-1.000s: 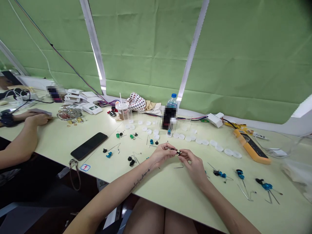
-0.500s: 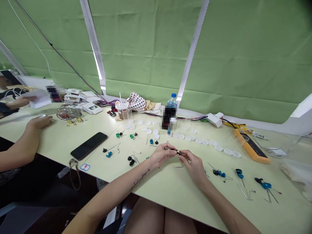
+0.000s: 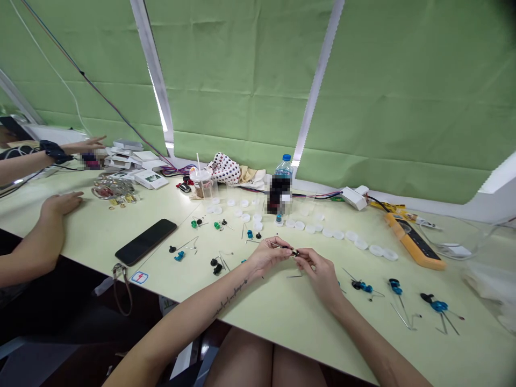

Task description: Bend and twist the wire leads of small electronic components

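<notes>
1. Closest in, a bent metal rod (image 3: 294, 276) lies on the pale table (image 3: 266, 317).
2. Just past it, a small dark part (image 3: 296, 253) sits between the person's two hands: the left hand (image 3: 271, 257) pinches one side, a thin rod (image 3: 276, 245) showing along its fingers, and the right hand (image 3: 316, 267) pinches the other.
3. To me that part looks light and stiff, perhaps slippery; I'd hold it at opposite ends with fingertips. Whether it's fragile, I can't tell.
4. Farther back run white round cups (image 3: 299, 226), then a blue-capped bottle (image 3: 284, 166).
</notes>
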`<state>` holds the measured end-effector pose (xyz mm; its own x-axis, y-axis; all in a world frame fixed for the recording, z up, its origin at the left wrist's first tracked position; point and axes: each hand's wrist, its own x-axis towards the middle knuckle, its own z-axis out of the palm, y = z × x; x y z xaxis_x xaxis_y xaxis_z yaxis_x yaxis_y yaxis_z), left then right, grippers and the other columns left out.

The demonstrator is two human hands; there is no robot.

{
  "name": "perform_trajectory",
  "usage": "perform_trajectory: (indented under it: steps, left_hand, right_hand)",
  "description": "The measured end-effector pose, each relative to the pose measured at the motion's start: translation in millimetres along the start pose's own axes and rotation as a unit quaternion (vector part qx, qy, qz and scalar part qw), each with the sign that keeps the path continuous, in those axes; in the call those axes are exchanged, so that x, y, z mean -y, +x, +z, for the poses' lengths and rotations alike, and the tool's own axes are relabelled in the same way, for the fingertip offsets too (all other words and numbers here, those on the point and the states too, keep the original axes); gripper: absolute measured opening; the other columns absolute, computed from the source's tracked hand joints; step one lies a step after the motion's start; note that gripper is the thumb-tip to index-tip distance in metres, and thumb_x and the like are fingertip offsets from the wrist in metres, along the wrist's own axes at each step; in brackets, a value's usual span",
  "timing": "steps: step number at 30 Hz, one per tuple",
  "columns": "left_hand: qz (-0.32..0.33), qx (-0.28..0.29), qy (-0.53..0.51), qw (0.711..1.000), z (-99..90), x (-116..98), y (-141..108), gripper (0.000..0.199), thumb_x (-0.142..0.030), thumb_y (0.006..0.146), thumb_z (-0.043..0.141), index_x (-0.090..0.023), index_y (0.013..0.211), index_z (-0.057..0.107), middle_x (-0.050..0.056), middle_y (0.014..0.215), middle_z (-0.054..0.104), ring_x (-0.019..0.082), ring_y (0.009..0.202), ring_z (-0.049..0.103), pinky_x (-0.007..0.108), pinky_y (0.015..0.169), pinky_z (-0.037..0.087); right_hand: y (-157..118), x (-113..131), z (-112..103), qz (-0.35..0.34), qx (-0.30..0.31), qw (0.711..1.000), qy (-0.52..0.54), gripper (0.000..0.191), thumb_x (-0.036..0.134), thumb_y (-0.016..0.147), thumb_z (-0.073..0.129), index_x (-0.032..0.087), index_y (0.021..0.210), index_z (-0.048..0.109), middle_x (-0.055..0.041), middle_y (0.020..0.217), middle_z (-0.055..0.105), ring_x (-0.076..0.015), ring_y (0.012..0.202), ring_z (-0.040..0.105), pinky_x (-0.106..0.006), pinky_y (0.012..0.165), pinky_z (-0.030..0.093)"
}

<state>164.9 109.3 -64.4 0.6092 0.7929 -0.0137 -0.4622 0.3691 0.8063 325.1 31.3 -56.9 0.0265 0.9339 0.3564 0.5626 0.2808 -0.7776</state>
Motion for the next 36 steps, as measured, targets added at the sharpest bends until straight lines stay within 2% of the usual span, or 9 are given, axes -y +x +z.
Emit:
perform_trajectory:
  steps: [24,36]
  left_hand:
    - [-0.005,0.001,0.008,1.000,0.1,-1.6,-1.0,0.028,-0.014,0.056,0.081,-0.010,0.076,0.062,0.006,0.078,0.068,0.012,0.071,0.063,0.029,0.077,0.045]
    - [-0.007,-0.001,0.009,1.000,-0.1,-1.5,-1.0,0.029,-0.015,0.055,0.082,-0.011,0.076,0.063,0.006,0.078,0.068,0.012,0.071,0.063,0.029,0.077,0.045]
  right_hand:
    - [-0.8,3.9,-2.0,0.014,0.011,0.999,-0.030,0.028,0.046,0.089,0.043,0.022,0.090,0.056,-0.0020,0.072,0.064,-0.0164,0.061,0.059,-0.028,0.060,0.048]
    - [-0.6,1.3,-0.7,0.013,0.014,1.000,-0.013,0.032,0.050,0.088,0.042,0.022,0.090,0.057,-0.0047,0.075,0.065,-0.0186,0.063,0.060,-0.031,0.062,0.051]
